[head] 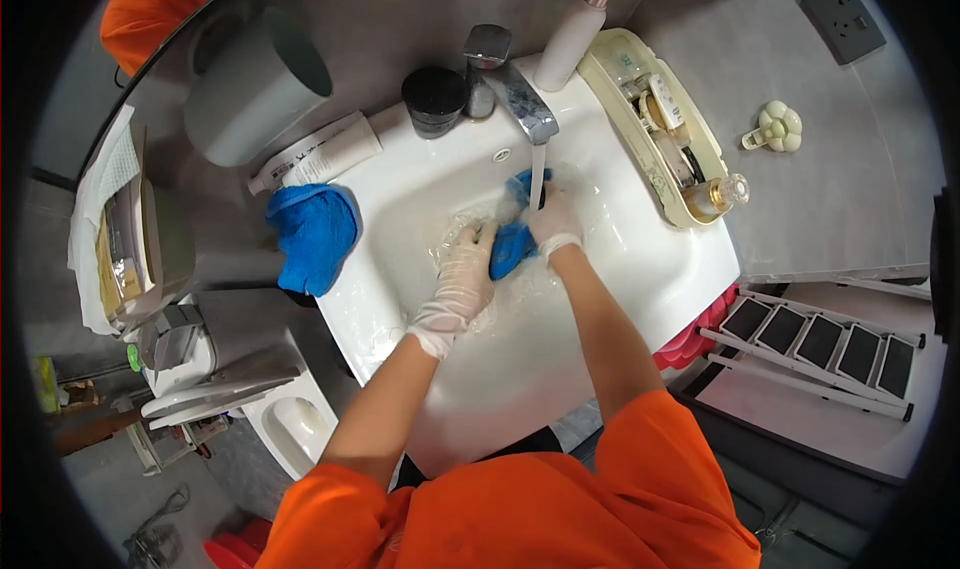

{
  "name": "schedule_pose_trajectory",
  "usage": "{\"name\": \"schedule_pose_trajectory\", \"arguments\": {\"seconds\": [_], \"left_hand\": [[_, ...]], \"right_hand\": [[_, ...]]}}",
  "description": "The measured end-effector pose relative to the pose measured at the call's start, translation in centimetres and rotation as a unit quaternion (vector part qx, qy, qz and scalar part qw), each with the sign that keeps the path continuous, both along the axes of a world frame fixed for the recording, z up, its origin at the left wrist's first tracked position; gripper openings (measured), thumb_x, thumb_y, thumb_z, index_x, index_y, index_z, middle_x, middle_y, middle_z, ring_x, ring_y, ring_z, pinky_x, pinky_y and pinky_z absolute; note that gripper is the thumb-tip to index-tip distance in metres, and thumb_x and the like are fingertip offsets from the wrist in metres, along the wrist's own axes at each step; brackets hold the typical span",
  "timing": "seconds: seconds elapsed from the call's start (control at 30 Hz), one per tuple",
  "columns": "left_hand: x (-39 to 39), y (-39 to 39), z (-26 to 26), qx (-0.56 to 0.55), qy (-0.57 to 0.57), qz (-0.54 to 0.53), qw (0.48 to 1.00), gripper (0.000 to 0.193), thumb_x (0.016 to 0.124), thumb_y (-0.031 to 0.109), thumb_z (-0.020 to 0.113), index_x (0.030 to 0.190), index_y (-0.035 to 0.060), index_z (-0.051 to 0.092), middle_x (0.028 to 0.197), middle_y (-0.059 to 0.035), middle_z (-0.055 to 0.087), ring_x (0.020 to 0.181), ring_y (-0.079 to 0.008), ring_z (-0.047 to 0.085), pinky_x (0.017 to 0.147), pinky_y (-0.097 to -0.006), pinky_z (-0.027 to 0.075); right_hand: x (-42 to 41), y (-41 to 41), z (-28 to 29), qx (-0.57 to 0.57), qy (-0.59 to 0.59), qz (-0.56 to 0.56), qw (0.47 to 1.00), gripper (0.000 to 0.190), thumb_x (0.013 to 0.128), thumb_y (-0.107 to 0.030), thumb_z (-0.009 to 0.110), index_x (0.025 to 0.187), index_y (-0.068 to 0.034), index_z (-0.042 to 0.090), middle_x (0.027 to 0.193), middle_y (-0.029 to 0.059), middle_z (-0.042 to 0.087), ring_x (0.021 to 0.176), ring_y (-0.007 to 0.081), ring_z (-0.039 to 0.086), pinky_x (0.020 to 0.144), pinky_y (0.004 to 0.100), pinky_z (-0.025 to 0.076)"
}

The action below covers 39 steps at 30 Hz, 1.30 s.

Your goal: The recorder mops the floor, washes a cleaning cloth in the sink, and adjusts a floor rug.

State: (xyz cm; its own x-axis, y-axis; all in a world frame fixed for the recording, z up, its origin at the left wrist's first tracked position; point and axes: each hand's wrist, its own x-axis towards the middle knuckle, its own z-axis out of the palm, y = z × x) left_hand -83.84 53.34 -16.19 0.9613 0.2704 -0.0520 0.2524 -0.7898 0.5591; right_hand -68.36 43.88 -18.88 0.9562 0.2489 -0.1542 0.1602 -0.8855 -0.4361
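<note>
A wet blue cloth (513, 252) lies in the white washbasin (637, 269) under the running faucet (525, 104). My right hand (556, 220), in a thin whitish glove, is closed around the cloth's middle beside the water stream. The cloth shows above and below these fingers. My left hand (461, 276), gloved alike, is at the cloth's left edge with its fingers bent. Whether it grips the fabric is hidden. Water splashes around both hands. A second blue cloth (313, 231) hangs over the basin's left rim.
Along the back rim stand a black-lidded jar (433, 100), white tubes (330, 153) and a pump bottle (574, 36). A cream tray (641, 149) of bottles lines the right rim. A toilet (292, 419) is at left, a folded step ladder (817, 351) at right.
</note>
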Motion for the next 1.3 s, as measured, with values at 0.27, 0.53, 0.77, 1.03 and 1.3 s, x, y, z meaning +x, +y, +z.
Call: {"name": "schedule_pose_trajectory", "arguments": {"seconds": [0.27,0.53,0.77,1.03,1.3], "left_hand": [[-2.4,-1.4,-2.0,0.076,0.076,0.051,0.993,0.092,0.060,0.042,0.073,0.132,0.0070,0.028,0.136,-0.0181,0.027,0.122,-0.0357,0.031,0.100,-0.0471,0.027],[-0.5,-1.5,-4.3,0.169,0.209,-0.028,0.963,0.076,0.072,0.046,0.056,0.134,0.0081,0.031,0.140,-0.0177,0.022,0.131,-0.0344,0.015,0.106,-0.0475,0.010],[0.8,-1.8,-3.3,0.141,0.291,-0.009,0.946,0.075,0.076,0.038,0.054,0.136,0.0052,0.024,0.145,-0.0137,0.011,0.133,-0.0298,0.009,0.108,-0.0436,0.008],[0.4,-2.0,-3.7,0.155,0.209,0.001,0.966,0.070,0.080,0.039,0.046,0.138,0.0100,0.021,0.145,-0.0142,0.009,0.134,-0.0296,0.005,0.107,-0.0439,0.005],[0.0,-1.1,-3.4,0.147,0.146,0.012,0.978,0.061,0.080,0.034,0.050,0.131,0.0029,0.034,0.142,-0.0126,0.021,0.132,-0.0328,0.012,0.107,-0.0449,0.011]], "right_hand": [[0.5,-0.2,0.1,-0.073,-0.172,0.050,0.981,0.063,0.073,-0.035,0.060,0.127,-0.009,0.041,0.122,0.0188,0.045,0.110,0.0309,0.045,0.095,0.0398,0.031],[-11.8,2.6,2.8,0.047,-0.034,0.252,0.966,0.027,0.072,-0.033,0.062,0.087,-0.011,0.059,0.094,0.0177,0.058,0.086,0.0339,0.055,0.073,0.0409,0.046],[-7.2,2.4,-0.1,0.023,-0.075,0.169,0.982,0.020,0.071,-0.031,0.058,0.079,-0.012,0.061,0.077,0.0156,0.057,0.077,0.0324,0.058,0.061,0.0431,0.044],[-5.4,2.7,0.0,0.032,-0.064,0.167,0.983,0.019,0.070,-0.025,0.057,0.067,-0.006,0.058,0.077,0.0184,0.055,0.063,0.0341,0.054,0.061,0.0434,0.044],[-1.4,2.6,0.9,0.015,0.160,-0.026,0.987,0.032,0.073,-0.034,0.058,0.090,-0.008,0.064,0.095,0.0168,0.061,0.088,0.0322,0.059,0.077,0.0402,0.046]]}}
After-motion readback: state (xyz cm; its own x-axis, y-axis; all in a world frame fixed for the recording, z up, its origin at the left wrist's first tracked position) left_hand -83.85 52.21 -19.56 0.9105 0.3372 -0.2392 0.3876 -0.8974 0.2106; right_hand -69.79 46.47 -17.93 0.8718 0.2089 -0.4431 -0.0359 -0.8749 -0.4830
